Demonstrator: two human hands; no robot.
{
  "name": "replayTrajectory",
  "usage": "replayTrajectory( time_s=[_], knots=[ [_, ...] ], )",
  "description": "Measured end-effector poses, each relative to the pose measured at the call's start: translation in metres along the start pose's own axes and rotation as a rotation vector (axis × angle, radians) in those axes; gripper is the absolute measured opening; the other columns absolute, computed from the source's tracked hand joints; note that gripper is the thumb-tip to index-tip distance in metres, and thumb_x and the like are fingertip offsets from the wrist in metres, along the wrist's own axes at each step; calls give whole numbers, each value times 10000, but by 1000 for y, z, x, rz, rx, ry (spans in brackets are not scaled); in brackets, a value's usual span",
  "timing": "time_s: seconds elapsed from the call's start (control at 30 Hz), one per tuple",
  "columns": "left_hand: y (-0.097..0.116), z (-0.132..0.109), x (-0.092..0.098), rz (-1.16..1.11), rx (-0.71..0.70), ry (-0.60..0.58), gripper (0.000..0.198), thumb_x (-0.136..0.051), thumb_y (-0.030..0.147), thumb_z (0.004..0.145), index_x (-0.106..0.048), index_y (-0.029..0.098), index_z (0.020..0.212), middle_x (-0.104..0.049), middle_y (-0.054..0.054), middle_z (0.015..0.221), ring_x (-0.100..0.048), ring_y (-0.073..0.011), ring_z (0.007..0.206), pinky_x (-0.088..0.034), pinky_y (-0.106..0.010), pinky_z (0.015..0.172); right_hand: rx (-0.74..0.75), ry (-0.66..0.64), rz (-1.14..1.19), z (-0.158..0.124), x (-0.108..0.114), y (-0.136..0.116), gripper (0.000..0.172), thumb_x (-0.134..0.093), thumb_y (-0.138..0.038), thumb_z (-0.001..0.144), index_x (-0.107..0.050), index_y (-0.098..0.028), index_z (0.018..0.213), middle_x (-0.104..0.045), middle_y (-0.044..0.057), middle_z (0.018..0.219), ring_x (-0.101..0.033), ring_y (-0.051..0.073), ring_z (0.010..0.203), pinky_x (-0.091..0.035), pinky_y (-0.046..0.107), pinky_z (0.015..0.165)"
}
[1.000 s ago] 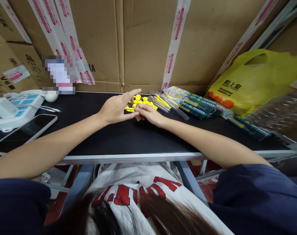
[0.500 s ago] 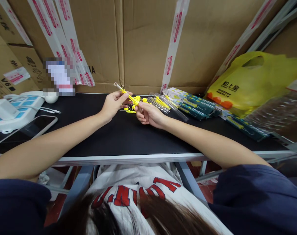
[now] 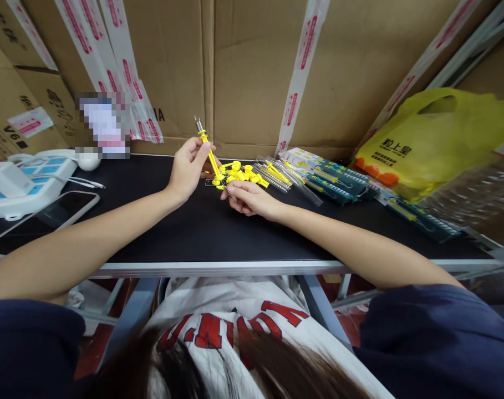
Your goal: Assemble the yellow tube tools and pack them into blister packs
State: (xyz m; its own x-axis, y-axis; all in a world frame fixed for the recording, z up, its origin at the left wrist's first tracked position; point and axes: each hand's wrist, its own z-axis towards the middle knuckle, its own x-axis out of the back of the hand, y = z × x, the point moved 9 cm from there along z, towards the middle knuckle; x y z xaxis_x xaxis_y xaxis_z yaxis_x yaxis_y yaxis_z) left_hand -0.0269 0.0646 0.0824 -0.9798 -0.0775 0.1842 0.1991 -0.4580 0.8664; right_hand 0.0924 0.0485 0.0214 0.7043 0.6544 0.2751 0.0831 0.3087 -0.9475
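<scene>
In my left hand (image 3: pixel 189 169), closed round its shaft, is a slim yellow pen-like tool (image 3: pixel 212 158) with a metal tip. It tilts up and to the left, over the black table. My right hand (image 3: pixel 252 198) is closed in a pinch just right of the tool's lower end. What sits between its fingertips is too small to make out. Behind that hand lies a loose pile of small yellow plastic parts (image 3: pixel 245 173). Clear tubes with yellow tools (image 3: pixel 279 173) lie to the right of the pile.
Teal printed packages (image 3: pixel 339 188) lie at the right, near a yellow plastic bag (image 3: pixel 434 138). At the left are a phone (image 3: pixel 47 219) and a white power strip (image 3: pixel 31 194) with cables. Tall cardboard (image 3: pixel 252 77) stands along the table's back edge.
The yellow tool has swung more upright, and its upper end shows a metal tip where a ring showed before. My right hand has come away from the yellow lower end, slightly down and right.
</scene>
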Motion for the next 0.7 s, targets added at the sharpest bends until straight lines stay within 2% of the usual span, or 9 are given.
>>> replayTrajectory(
  time_s=[0.07, 0.17, 0.27, 0.37, 0.47, 0.6, 0.7],
  knots=[
    [1, -1, 0, 9, -11, 3, 429, -461, 598, 933, -520, 236, 1155, -635, -23, 772, -666, -140, 689, -482, -213, 585, 23, 16, -73, 0, -1, -3, 330, -463, -484, 955, -543, -170, 892, -480, -77, 526, -346, 51, 377, -251, 172, 353],
    [3, -1, 1, 5, -19, 21, 408, -487, 580, 930, -512, 243, 1159, -613, -8, 744, -628, -121, 622, -465, -208, 549, 140, 63, -213, -2, 0, -13, 308, -622, -464, 870, -526, -172, 876, -508, -63, 600, -455, 70, 492, -370, 202, 480],
    [3, -3, -1, -7, -6, 8, 401, -506, 567, 926, -500, 253, 1175, -584, 9, 708, -605, -113, 585, -456, -200, 525, 224, 126, -325, -4, 2, -17, 283, -651, -407, 854, -532, -166, 943, -503, -57, 648, -471, 92, 570, -388, 234, 568],
    [4, -5, -4, 13, 15, -4, 391, -527, 558, 919, -500, 253, 1162, -569, 17, 691, -602, -112, 580, -464, -198, 524, 244, 158, -342, -7, 2, -18, 298, -647, -422, 856, -532, -175, 974, -491, -53, 673, -430, 95, 567, -357, 241, 557],
    [7, -9, -6, 48, 9, 4, 356, -563, 538, 906, -514, 244, 1100, -564, 25, 675, -595, -108, 563, -469, -197, 517, 240, 174, -279, -8, 2, -22, 350, -672, -484, 826, -524, -183, 928, -506, -37, 712, -438, 99, 590, -359, 243, 556],
    [13, -15, -11, 21, -43, -16, 330, -622, 530, 870, -510, 231, 950, -569, 41, 641, -574, -91, 507, -478, -197, 500, 235, 185, -203, -7, -2, -28, 388, -661, -542, 820, -510, -185, 833, -521, -18, 741, -474, 105, 637, -381, 236, 561],
    [16, -17, -14, -29, -97, -27, 382, -661, 555, 828, -465, 227, 844, -579, 52, 602, -565, -88, 462, -474, -195, 460, 207, 154, -187, -7, -9, -28, 414, -656, -563, 821, -520, -172, 812, -511, -24, 720, -448, 84, 577, -358, 222, 507]
  ],
)
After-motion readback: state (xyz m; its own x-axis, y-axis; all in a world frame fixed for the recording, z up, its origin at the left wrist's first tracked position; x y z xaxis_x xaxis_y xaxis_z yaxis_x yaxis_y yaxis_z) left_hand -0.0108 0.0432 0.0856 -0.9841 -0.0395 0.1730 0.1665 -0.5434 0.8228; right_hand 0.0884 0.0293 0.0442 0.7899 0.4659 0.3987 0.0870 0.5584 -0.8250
